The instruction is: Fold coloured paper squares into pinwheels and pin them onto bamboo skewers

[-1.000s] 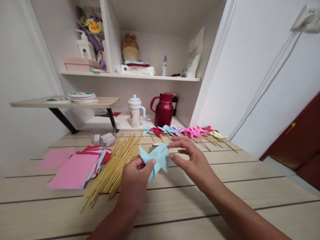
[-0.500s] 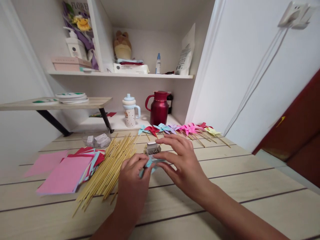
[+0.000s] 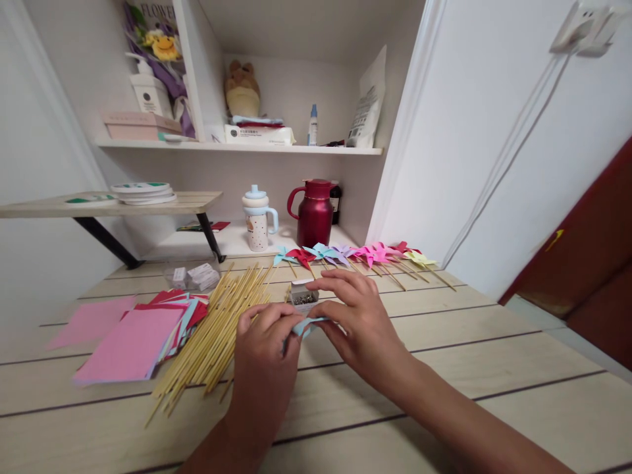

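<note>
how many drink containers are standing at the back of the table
2. A white mug with a blue lid stands left of a dark red jug, both against the back wall beneath the shelf. A dark thing behind the jug is too hidden to identify.

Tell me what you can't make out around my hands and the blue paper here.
- Blue paper, head view: mostly hidden under both hands' fingers; its folds can't be read.
- Small box: contents too small to identify; right hand overlaps its edge.
- Left hand: palm faces away, grip unseen.

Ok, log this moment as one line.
left hand: pinching blue paper | right hand: pinching same paper | beside: sticks, pin box | surface: table
</note>
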### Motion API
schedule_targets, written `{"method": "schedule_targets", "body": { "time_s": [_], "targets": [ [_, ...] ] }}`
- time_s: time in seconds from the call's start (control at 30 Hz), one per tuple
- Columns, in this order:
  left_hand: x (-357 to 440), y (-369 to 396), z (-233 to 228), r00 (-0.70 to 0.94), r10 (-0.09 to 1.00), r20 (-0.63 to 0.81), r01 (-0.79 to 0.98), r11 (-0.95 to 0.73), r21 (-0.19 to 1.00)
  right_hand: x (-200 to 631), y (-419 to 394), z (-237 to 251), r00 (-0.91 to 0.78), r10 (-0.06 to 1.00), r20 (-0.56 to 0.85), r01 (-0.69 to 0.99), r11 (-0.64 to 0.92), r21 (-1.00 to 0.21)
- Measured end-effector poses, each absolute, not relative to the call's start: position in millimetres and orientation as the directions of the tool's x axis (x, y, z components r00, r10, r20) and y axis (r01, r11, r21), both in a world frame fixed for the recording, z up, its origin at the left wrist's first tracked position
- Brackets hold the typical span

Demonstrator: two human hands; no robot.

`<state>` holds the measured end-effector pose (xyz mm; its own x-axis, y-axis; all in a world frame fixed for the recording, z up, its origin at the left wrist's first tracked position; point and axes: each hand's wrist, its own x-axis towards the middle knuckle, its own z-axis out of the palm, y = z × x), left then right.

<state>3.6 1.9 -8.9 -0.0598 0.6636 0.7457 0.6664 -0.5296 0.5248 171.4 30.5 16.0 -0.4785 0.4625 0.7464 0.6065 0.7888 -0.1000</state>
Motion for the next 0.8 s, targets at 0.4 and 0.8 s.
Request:
{"method": "schedule_targets", "body": {
  "time_s": [0.4, 0.8],
  "targets": [
    [1, 3, -9, 0.085, 0.454, 0.887, 0.794, -0.569, 0.215, 164, 28, 20, -0.279, 0.738, 0.614, 0.436, 0.668, -0.603],
    [2, -9, 2, -0.265, 0.552, 0.79, 0.619, -0.532, 0.579, 170, 35, 29, -0.215, 0.951, 0.223, -0.072, 0.213, -0.974]
  ]
}}
